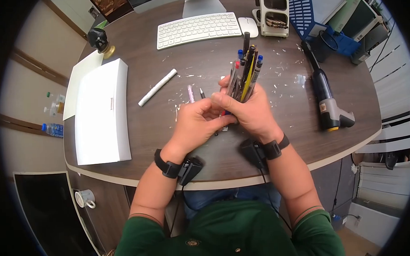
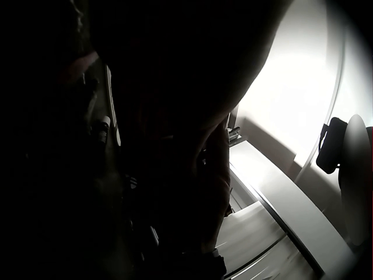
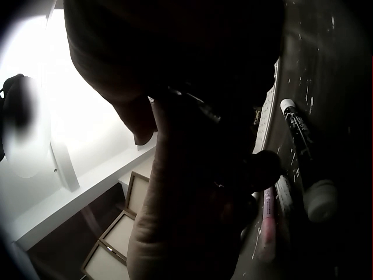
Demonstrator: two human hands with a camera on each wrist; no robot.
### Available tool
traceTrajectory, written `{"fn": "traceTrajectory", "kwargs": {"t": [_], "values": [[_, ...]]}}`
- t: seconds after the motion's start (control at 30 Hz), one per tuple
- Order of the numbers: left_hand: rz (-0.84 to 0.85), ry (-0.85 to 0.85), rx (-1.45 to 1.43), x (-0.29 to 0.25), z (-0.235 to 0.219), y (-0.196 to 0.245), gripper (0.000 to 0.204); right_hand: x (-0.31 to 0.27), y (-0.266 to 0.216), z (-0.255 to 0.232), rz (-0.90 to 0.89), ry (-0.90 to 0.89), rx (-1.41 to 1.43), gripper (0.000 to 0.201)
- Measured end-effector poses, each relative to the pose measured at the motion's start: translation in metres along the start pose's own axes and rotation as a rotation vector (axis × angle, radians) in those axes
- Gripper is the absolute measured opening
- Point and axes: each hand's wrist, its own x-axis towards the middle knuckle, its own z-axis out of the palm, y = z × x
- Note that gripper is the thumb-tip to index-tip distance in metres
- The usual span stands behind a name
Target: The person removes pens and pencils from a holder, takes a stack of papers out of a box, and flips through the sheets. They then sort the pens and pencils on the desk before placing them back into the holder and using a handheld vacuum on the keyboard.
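A bundle of pens stands upright in my right hand, caps and ends fanning out above the thumb. Several have blue, red or black ends, and one is yellow. My left hand curls its fingers and thumb around the lower part of the bundle, where the hands meet and hide the grip. A pink pen and a dark-tipped pen lie on the desk just beyond my left fingers. Farther left rests a white marker. Both wrist views are very dark; the right one also shows the marker.
A keyboard and mouse sit at the back. White paper stock lies left, a handheld vacuum right. A black mesh cup and an organiser stand at the back right. White scraps litter the desk.
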Motion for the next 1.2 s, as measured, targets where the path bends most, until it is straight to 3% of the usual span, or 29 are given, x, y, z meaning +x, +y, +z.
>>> {"fn": "traceTrajectory", "kwargs": {"t": [0.13, 0.23, 0.33, 0.5, 0.63, 0.73, 0.87, 0.97, 1.07, 1.2], "values": [[0.031, 0.036, -0.059, 0.002, 0.002, -0.003, 0.032, -0.001, -0.005, 0.003, -0.044, 0.071, -0.06, 0.028], [0.032, 0.017, -0.165, 0.003, 0.001, -0.005, 0.047, 0.008, 0.005, -0.007, -0.199, 0.179, -0.071, 0.024], [0.085, 0.076, -0.133, 0.003, 0.0, -0.003, 0.049, 0.017, 0.003, -0.016, -0.372, 0.343, -0.082, 0.018], [0.142, 0.174, -0.026, 0.007, -0.011, -0.006, 0.044, 0.023, 0.002, -0.033, -0.531, 0.35, -0.146, 0.022], [0.109, 0.148, 0.044, 0.006, -0.016, -0.005, 0.036, 0.031, 0.026, -0.043, -0.297, 0.287, -0.351, 0.034], [0.113, 0.16, 0.038, 0.007, -0.014, -0.004, 0.03, 0.035, 0.035, -0.044, -0.261, 0.279, -0.36, 0.021], [0.124, 0.205, 0.035, 0.007, -0.015, -0.01, 0.025, 0.032, 0.032, -0.048, -0.167, 0.251, -0.381, 0.021], [0.117, 0.171, 0.065, 0.008, -0.016, -0.009, 0.025, 0.031, 0.028, -0.046, -0.121, 0.249, -0.428, 0.02], [0.118, 0.166, 0.087, 0.007, -0.018, -0.008, 0.026, 0.031, 0.033, -0.044, -0.211, 0.299, -0.411, 0.021], [0.114, 0.193, 0.094, 0.008, -0.02, -0.006, 0.028, 0.024, 0.03, -0.038, -0.173, 0.174, -0.428, 0.024]]}}
